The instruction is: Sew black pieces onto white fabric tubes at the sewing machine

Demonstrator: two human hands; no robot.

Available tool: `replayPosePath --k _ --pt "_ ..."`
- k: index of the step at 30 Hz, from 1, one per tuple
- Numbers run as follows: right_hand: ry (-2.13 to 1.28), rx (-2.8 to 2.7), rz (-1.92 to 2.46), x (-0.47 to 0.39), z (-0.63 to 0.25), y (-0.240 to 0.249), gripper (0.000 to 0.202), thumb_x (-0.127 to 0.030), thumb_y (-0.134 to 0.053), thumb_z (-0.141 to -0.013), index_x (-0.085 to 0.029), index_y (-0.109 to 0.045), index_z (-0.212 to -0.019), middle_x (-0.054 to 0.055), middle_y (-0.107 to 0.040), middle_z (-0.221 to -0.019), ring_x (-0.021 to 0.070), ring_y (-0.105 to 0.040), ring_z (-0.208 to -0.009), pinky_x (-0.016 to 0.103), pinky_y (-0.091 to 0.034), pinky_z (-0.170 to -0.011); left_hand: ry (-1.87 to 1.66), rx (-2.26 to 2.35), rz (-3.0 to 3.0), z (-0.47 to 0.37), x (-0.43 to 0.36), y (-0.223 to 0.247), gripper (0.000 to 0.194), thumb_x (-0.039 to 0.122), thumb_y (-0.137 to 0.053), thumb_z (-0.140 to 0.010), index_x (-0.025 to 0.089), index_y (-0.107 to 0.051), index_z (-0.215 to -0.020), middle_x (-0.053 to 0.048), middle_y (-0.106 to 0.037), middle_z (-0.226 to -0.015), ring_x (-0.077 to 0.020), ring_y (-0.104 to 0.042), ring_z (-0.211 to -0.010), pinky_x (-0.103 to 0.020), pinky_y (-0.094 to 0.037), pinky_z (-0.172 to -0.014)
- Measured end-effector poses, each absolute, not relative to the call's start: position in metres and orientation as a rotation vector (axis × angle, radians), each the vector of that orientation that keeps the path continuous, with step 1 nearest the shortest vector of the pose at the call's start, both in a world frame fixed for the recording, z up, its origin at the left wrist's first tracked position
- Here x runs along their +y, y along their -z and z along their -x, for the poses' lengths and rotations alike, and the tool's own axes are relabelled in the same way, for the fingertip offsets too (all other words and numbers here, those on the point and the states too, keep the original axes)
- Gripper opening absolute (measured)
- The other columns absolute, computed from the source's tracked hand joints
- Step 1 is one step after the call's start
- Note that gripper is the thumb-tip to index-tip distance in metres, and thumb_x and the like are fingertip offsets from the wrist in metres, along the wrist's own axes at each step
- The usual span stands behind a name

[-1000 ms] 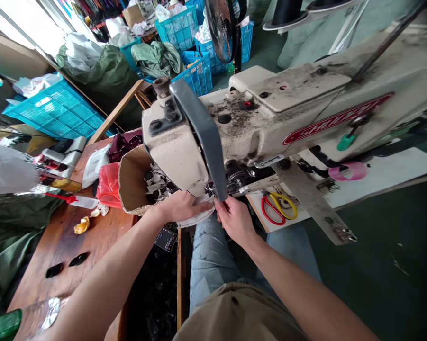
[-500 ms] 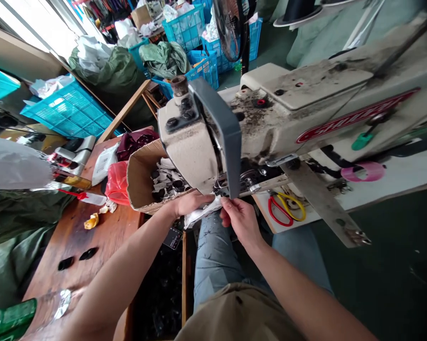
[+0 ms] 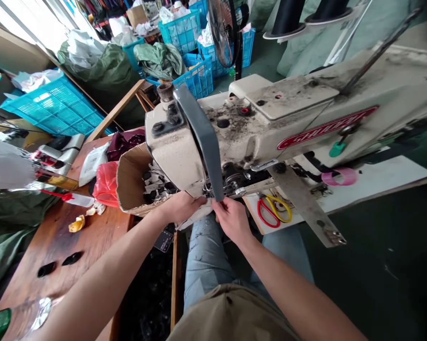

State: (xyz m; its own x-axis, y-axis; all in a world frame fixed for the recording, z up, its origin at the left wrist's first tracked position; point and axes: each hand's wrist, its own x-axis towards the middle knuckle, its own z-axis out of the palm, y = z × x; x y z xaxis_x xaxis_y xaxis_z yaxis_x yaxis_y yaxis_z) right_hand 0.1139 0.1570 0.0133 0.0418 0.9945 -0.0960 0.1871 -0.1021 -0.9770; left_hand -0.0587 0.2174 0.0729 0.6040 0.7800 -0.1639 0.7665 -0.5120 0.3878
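Observation:
A dirty cream industrial sewing machine (image 3: 270,118) fills the middle of the view, with a grey guard (image 3: 202,137) hanging down its front. Under its head, my left hand (image 3: 179,207) and my right hand (image 3: 231,219) both pinch a small white fabric piece (image 3: 196,215) held close to the needle area. The needle itself is hidden behind the guard and my fingers. Just left of the machine head stands an open cardboard box (image 3: 131,182) with several white and black cut pieces in it.
Red-and-yellow scissors (image 3: 272,210) lie on the white machine table (image 3: 377,177) beside a pink tape roll (image 3: 339,176). A wooden table (image 3: 57,241) at left carries a red bag (image 3: 104,184), a squeeze bottle and small scraps. Blue crates (image 3: 57,111) and a fan (image 3: 222,28) stand behind.
My head shifted, so the whole scene slid right and then back left. Both hands stayed under the machine head on the white fabric piece, which drooped lower half a second ago.

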Motion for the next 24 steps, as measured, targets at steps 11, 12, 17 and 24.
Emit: replayPosePath --k 11,12,17,24 --pt "-1.609 -0.656 0.968 0.146 -0.095 0.022 0.042 -0.057 -0.073 -0.080 -0.016 -0.071 -0.090 0.002 -0.070 -0.070 0.0075 -0.050 -0.040 0.020 -0.036 -0.040 0.115 1.126 -1.770 0.076 0.229 -0.078 0.064 0.063 -0.028 -0.100 0.017 -0.072 -0.093 -0.007 -0.076 -0.089 -0.0203 -0.067 -0.075 -0.028 -0.053 -0.066" --pt "-1.613 -0.696 0.979 0.147 -0.097 0.021 0.042 -0.056 -0.073 -0.080 -0.015 -0.071 -0.090 0.001 -0.068 -0.068 0.0078 -0.050 -0.040 0.020 -0.036 -0.040 0.152 1.154 -1.811 0.075 0.226 -0.084 0.064 0.065 -0.029 -0.099 0.017 -0.072 -0.097 -0.008 -0.076 -0.090 -0.0214 -0.068 -0.077 -0.028 -0.053 -0.067" --pt "-1.574 -0.990 1.116 0.152 -0.115 0.009 0.037 -0.054 -0.067 -0.085 -0.017 -0.068 -0.087 -0.003 -0.063 -0.063 0.0091 -0.053 -0.043 0.020 -0.041 -0.042 0.400 1.702 -2.289 0.050 0.189 -0.109 0.052 0.058 -0.041 -0.098 0.018 -0.065 -0.121 -0.014 -0.074 -0.095 -0.0334 -0.072 -0.093 -0.039 -0.054 -0.076" --pt "-1.458 -1.159 1.207 0.151 -0.122 0.002 0.034 -0.050 -0.060 -0.091 -0.018 -0.070 -0.092 -0.002 -0.063 -0.063 0.0111 -0.058 -0.045 0.020 -0.045 -0.045 0.190 1.881 -2.251 0.034 0.172 -0.075 0.041 0.044 -0.034 -0.105 0.017 -0.061 -0.118 -0.012 -0.074 -0.097 -0.0282 -0.073 -0.095 -0.034 -0.053 -0.078"
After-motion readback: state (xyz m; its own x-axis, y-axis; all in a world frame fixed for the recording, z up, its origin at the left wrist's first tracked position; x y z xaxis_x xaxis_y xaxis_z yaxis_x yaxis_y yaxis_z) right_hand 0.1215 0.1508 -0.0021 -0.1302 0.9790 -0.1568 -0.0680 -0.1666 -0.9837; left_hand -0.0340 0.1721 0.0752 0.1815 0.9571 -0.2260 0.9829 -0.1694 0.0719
